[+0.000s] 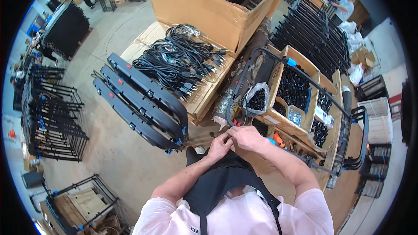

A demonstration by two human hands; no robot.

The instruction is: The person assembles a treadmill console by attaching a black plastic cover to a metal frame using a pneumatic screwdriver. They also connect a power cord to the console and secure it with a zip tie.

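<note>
My left hand (220, 146) and my right hand (246, 137) meet in front of my dark apron (222, 174), fingertips pressed together. Whatever they pinch is hidden by the fingers. They are at the near left corner of a black tubular frame (235, 88), which lies across a wooden parts box (272, 119). A small red piece (237, 122) sits at that corner, just beyond my right hand. Close to the right of the hands lies an orange-handled tool (278, 139). A clear plastic bag (257, 99) of small black parts stands inside the frame's outline.
Left of me stand several black curved panels (141, 106) with red switches. Behind them, bundled black power cables (174, 58) lie on a wooden pallet beside a large cardboard box (196, 13). Stacked black frames (311, 35) fill the back right, near another person (345, 8).
</note>
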